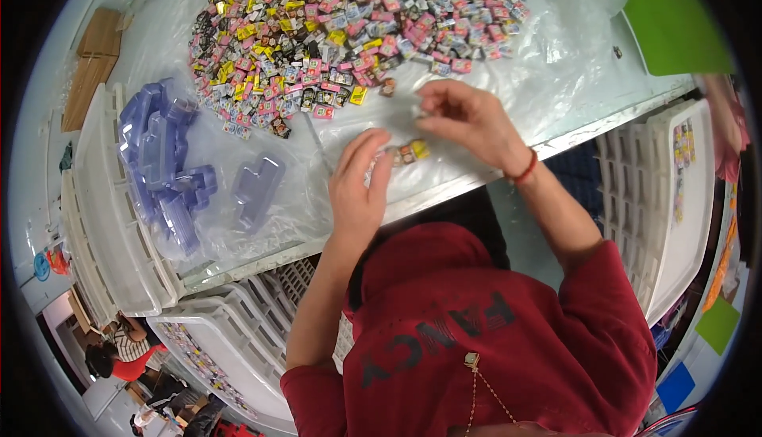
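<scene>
Near the table's front edge, my left hand (359,187) curves around the left end of a short row of small printed blocks (405,154), with some pieces between its thumb and fingers. The row shows brown, orange and yellow faces toward its right end. My right hand (468,123), with a red band at the wrist, hovers above and right of the row. Its thumb and fingers are brought together around something small and pale, too blurred to name. Beyond both hands spreads a large heap of small printed blocks (317,48) in pink, yellow, black, white and brown.
Clear plastic sheeting covers the table (548,103). Nested purple-tinted plastic trays (159,139) stand at left, with a single tray (258,191) nearer me. White crates (119,207) line the left side; another crate stack (659,199) is at right. A green sheet (675,16) lies far right.
</scene>
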The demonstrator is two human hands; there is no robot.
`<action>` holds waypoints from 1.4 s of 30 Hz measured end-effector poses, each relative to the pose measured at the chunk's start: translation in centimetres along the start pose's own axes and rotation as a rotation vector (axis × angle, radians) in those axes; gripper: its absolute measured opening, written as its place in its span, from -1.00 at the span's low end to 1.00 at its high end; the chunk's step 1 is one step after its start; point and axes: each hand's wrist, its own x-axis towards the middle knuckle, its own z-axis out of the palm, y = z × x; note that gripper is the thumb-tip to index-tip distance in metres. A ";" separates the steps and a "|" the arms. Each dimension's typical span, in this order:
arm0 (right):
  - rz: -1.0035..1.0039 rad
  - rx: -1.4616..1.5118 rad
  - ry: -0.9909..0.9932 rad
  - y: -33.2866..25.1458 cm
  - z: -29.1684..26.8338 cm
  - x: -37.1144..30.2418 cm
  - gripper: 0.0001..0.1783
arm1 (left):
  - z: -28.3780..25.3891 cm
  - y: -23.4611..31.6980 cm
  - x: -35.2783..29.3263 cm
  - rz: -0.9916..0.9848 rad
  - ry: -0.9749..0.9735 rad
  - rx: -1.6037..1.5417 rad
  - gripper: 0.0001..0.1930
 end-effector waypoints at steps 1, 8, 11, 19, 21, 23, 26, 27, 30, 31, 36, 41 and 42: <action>0.001 0.001 -0.001 -0.1 0.8 -0.7 -0.59 | 0.6 0.7 0.3 -0.258 0.021 -0.298 -0.72; -0.352 -0.360 0.265 -2.6 4.4 -2.9 -0.66 | 1.3 3.1 1.6 -0.429 0.125 -0.896 -0.80; -0.360 -0.236 0.211 -2.4 4.2 -3.1 -0.69 | 0.8 3.5 1.7 -0.488 0.107 -1.070 -0.81; -0.240 -0.058 0.113 -2.9 4.6 -3.5 -0.72 | -0.5 3.8 0.9 -0.555 0.103 -1.199 -0.83; -0.200 0.013 0.080 -3.0 4.5 -3.5 -0.72 | -0.9 3.8 0.9 -0.650 0.053 -1.396 -0.84; -0.187 0.042 0.066 -3.0 4.4 -3.6 -0.73 | -1.0 3.5 0.7 -0.773 0.017 -1.546 -0.84; -0.192 0.067 0.067 -3.1 4.3 -3.6 -0.74 | -0.9 3.7 0.4 -0.492 0.056 -1.222 -0.84; -0.191 0.066 0.069 -3.2 4.3 -3.6 -0.74 | -0.9 4.0 0.3 -0.492 0.053 -1.223 -0.84; -0.162 -0.020 0.093 -3.4 4.5 -3.5 -0.75 | -0.9 4.9 0.1 -0.395 0.144 -0.665 -0.84; -0.169 -0.031 0.109 -3.5 4.6 -3.4 -0.76 | -0.9 5.0 0.3 -0.396 0.153 -0.642 -0.84; -0.058 0.149 0.003 -3.5 4.2 -3.0 -0.78 | -1.0 2.9 0.7 -0.488 0.116 -0.916 -0.83; -0.005 0.506 -0.072 -3.0 4.2 -2.4 -0.77 | -1.0 2.6 0.6 -0.558 0.064 -1.331 -0.84; -0.008 0.505 -0.073 -2.7 4.3 -2.3 -0.77 | -0.8 2.5 0.6 -0.554 0.064 -1.331 -0.84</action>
